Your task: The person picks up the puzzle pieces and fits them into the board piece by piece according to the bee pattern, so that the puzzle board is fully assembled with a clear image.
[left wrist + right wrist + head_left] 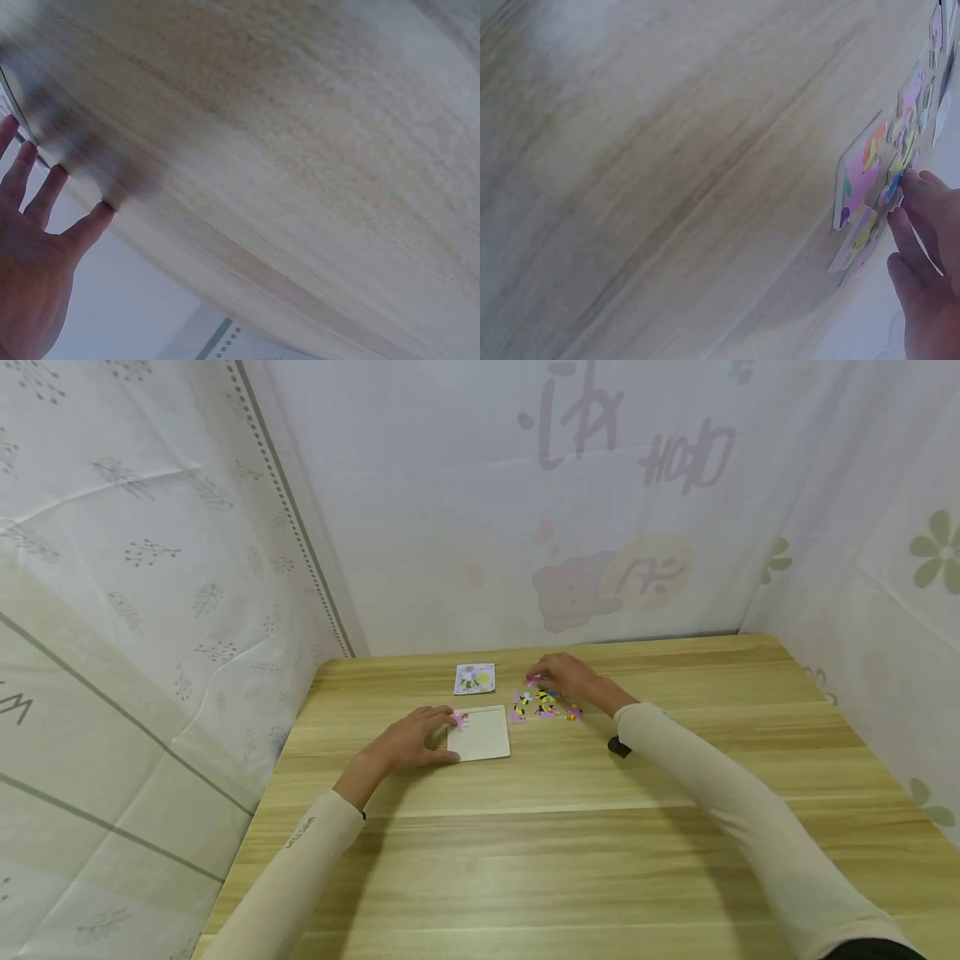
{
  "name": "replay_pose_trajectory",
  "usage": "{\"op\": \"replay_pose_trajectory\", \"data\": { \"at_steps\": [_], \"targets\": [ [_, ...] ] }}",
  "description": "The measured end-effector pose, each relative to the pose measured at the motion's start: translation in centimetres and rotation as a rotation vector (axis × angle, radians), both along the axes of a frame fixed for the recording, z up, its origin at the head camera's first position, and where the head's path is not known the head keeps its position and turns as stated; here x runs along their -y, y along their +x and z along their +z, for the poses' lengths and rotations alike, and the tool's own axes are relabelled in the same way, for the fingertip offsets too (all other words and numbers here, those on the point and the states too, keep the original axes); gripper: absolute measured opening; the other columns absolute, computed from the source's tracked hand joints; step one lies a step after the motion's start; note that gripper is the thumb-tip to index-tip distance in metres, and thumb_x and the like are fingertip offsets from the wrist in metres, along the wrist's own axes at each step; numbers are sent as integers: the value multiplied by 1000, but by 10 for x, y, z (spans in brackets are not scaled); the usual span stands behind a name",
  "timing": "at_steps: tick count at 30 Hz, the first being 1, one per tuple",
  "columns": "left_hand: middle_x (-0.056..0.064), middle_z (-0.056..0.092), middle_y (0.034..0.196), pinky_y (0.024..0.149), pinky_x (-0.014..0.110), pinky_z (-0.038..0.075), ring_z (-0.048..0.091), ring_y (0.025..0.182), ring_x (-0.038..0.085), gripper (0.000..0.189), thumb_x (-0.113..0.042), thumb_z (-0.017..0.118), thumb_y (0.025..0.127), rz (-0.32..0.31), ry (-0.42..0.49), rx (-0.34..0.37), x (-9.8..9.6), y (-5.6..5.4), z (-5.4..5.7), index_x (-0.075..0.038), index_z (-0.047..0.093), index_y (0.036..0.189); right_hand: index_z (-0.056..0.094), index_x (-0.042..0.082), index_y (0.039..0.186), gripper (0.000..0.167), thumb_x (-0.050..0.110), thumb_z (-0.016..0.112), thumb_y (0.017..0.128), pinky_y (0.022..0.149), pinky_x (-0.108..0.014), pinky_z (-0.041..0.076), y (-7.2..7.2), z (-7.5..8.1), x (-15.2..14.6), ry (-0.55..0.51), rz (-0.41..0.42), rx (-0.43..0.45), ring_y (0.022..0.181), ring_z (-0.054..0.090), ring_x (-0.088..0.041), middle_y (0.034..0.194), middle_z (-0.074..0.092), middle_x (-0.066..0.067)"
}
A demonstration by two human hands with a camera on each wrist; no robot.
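A white puzzle tray [483,737] lies flat on the table, with a pink puzzle piece in its upper left corner. My left hand [408,742] rests at the tray's left side, fingers spread, one fingertip by that corner piece and the thumb at the lower edge. In the left wrist view the left hand [37,247] has its fingers fairly straight. Beyond the tray's right side lies a loose group of colourful puzzle pieces [546,711]. Over its far edge my right hand [572,678] pinches a small pink puzzle piece [532,680]. More puzzle pieces [861,180] appear beside the fingers in the right wrist view.
A square picture card [475,678] with a bee on it lies behind the tray. Under the right forearm is a small black object [618,747]. The wooden table [480,868] ends at patterned curtains [450,527] at the back and sides.
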State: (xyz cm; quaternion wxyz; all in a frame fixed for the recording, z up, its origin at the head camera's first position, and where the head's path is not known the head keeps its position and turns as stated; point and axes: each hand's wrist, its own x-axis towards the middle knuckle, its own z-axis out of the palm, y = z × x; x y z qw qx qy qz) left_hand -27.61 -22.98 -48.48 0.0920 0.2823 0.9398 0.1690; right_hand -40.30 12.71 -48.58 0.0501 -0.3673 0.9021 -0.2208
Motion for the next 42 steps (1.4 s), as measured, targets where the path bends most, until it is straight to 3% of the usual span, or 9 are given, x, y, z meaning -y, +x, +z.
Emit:
{"op": "replay_pose_trajectory", "data": {
  "at_steps": [15, 33, 42],
  "targets": [
    [12, 43, 162, 120, 58, 33, 35, 150, 38, 73, -57, 74, 91, -7, -5, -8, -1, 2, 4, -11, 57, 146, 78, 8, 120, 21, 11, 69, 101, 94, -44, 57, 8, 2, 5, -15, 55, -108, 110, 67, -26, 115, 75, -7],
    [10, 41, 163, 121, 58, 32, 33, 152, 36, 76, -61, 72, 91, -1, -4, -4, 0, -1, -3, -14, 56, 148, 80, 5, 112, 17, 10, 74, 97, 87, -40, 59, 32, 0, 35, -92, 119, -107, 103, 68, -26, 109, 75, -10],
    [10, 42, 162, 121, 57, 32, 34, 151, 36, 75, -61, 72, 91, -1, -7, -9, 0, -2, -2, -14, 57, 147, 80, 7, 115, 19, 9, 74, 97, 84, -36, 58, 40, -4, 55, -64, 150, -139, 101, 68, -24, 112, 74, -10]
  ]
}}
